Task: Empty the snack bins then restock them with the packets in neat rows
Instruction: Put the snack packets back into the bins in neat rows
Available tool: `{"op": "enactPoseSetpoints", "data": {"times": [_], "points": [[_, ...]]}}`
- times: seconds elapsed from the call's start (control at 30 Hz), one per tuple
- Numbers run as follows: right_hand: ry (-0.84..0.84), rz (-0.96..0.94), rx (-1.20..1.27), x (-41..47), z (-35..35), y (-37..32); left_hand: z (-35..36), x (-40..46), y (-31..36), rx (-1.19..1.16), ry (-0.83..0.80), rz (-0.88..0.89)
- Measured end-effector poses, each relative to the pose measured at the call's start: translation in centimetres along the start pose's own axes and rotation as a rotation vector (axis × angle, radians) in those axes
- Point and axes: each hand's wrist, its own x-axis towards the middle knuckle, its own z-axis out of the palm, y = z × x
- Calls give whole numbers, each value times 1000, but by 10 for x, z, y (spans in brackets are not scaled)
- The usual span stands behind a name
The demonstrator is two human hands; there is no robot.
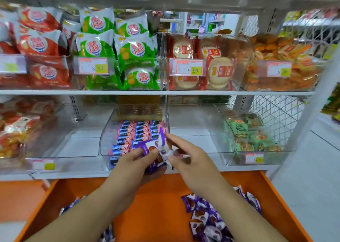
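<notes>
I see a small stack of purple packets [150, 150] held in front of the middle clear bin [106, 137] on the lower shelf [82, 173]. My left hand [137, 161] grips this stack from below and from the side, with the thumb curled over the top packet. My right hand [185, 154] pinches one purple and white packet [164, 147] between thumb and forefinger; this packet stands almost upright and touches the stack. The other fingers of the right hand are bent, but I cannot tell if they touch anything.

Inside the middle bin, blue and pink packets [132, 133] lie in neat rows that fill its left and centre part. The purple packets are at the front right of this bin, just at its open edge.

Below the hands there is an orange tray [160, 201]. More purple packets lie loose in it, one heap [207, 218] at the right and a few pieces [73, 205] at the left.

The clear bin [193, 131] to the right of the middle one shows no packets. Further right, a bin holds green packets [246, 131]. At the far left, a bin holds red and orange snacks [18, 127], rather blurred.

On the upper shelf [165, 92], the bins hold red bags [42, 45], green bags [117, 47], round rice crackers [206, 65] and orange sticks [281, 61], each with a price tag [93, 66] in front.
</notes>
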Motion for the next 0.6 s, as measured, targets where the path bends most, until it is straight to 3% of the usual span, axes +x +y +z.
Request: {"op": "enactPoseSetpoints", "data": {"times": [0.3, 0.5, 0.6], "points": [[210, -94, -137, 22, -1, 9, -7, 32, -5, -187, -143, -89], [4, -29, -197, 39, -15, 3, -6, 57, -2, -25, -172, -48], [64, 13, -247, 47, -14, 14, -3, 67, 0, -23, -159, -56]]}}
